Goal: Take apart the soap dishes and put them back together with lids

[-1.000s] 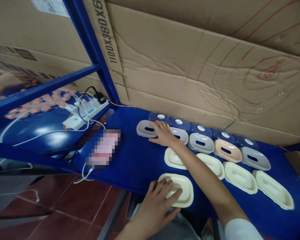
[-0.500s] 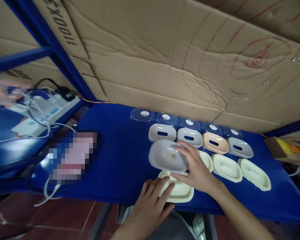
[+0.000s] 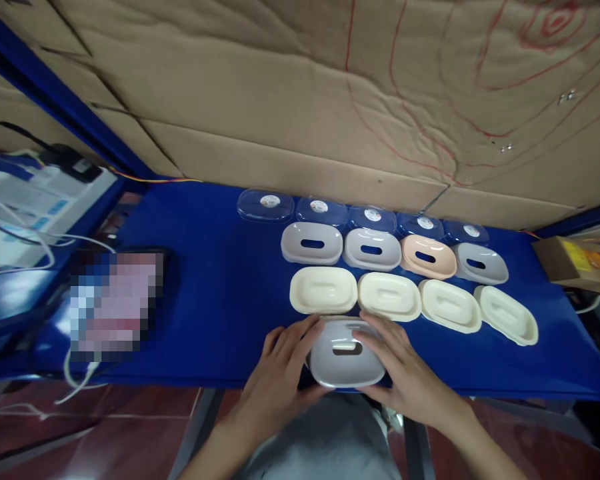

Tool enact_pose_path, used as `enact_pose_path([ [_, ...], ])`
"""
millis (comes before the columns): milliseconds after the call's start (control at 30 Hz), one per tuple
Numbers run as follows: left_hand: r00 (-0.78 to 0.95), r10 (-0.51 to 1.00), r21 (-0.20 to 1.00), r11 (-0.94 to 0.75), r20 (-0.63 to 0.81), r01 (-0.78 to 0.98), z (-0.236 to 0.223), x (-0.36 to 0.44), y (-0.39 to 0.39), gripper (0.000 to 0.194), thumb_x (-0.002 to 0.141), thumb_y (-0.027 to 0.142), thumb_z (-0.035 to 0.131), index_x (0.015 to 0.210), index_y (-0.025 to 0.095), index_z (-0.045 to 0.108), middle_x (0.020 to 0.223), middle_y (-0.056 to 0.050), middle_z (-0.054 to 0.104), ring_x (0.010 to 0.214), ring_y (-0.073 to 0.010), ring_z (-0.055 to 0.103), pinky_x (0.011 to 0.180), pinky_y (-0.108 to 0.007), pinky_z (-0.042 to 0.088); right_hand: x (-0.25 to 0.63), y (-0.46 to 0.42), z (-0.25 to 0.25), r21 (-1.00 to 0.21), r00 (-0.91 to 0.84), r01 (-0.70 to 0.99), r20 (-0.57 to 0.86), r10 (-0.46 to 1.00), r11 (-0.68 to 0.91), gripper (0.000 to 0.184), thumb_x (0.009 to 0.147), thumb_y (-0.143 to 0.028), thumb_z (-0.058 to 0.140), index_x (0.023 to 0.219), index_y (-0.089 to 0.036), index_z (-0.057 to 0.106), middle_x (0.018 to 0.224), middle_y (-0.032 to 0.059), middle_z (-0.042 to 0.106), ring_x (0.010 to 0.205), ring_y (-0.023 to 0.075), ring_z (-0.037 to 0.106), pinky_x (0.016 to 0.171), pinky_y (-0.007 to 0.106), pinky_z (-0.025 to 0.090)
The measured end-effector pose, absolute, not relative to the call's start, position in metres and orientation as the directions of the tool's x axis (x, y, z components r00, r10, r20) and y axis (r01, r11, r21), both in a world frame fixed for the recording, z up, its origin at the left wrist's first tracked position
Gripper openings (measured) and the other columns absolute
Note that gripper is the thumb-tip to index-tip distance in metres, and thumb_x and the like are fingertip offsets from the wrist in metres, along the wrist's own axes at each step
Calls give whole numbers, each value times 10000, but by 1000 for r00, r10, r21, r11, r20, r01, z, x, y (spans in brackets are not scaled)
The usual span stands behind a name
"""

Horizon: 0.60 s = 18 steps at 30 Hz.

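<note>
A light grey oval soap dish tray (image 3: 347, 375) with a slot in its middle is held between my hands at the front edge of the table. My left hand (image 3: 283, 367) grips its left side, fingertips on the far corner. My right hand (image 3: 405, 370) holds the right side, fingers curled over the rim. A cream surface shows through the slot; the cream base beneath is mostly hidden. Just beyond my hands lies a row of cream bases, among them the left one (image 3: 323, 291) and its neighbour (image 3: 389, 296).
Behind the bases stand grey slotted trays (image 3: 312, 245) and a peach one (image 3: 429, 257). Clear lids (image 3: 265, 205) with round stickers line the cardboard wall (image 3: 260, 100). A blurred-out phone-like device (image 3: 125, 293) with a white cable lies left; a small carton (image 3: 575, 263) sits right.
My right hand has brought the grey tray down over the cream base near the front edge. My left hand has moved from the base onto the tray's left side. The view has shifted.
</note>
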<state>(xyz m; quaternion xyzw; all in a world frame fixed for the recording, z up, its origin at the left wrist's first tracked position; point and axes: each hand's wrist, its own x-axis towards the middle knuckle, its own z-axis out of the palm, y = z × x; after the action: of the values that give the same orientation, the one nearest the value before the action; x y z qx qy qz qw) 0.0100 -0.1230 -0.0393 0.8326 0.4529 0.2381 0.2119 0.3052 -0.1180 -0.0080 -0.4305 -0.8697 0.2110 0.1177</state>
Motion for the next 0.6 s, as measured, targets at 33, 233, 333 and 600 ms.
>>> enact_pose_path([
  [33, 486, 852, 577, -500, 194, 646, -38, 10, -123, 992, 977, 375, 821, 1729, 245, 188, 1623, -212, 558, 1416, -379, 596, 1128, -550, 460, 304, -117, -9, -458, -610, 700, 17, 792, 548, 760, 1000, -338, 725, 1678, -313, 382, 1774, 158, 370, 1661, 362, 328, 1248, 613, 465],
  [233, 492, 857, 614, -474, 155, 631, -38, 7, -122, 995, 950, 384, 852, 1726, 270, 240, 1656, -195, 526, 1441, -379, 578, 1137, -520, 470, 302, -115, -11, -408, -624, 720, -26, 781, 561, 841, 1000, -330, 727, 1730, -317, 310, 1809, 147, 311, 1678, 377, 290, 1264, 640, 450],
  [333, 491, 862, 648, -448, 129, 616, -37, 7, -121, 941, 936, 364, 858, 1686, 265, 299, 1664, -187, 523, 1464, -385, 561, 1148, -533, 466, 301, -114, -7, -398, -636, 720, -49, 770, 569, 923, 971, -293, 745, 1751, -335, 253, 1810, 135, 315, 1679, 384, 289, 1272, 660, 439],
  [600, 512, 852, 719, -425, 112, 550, -32, 6, -121, 908, 873, 350, 883, 1604, 262, 349, 1558, -152, 618, 1404, -375, 599, 1141, -538, 464, 302, -109, 4, -426, -674, 693, -96, 733, 582, 922, 861, -191, 794, 1674, -295, 373, 1783, 144, 369, 1665, 369, 328, 1276, 604, 462],
])
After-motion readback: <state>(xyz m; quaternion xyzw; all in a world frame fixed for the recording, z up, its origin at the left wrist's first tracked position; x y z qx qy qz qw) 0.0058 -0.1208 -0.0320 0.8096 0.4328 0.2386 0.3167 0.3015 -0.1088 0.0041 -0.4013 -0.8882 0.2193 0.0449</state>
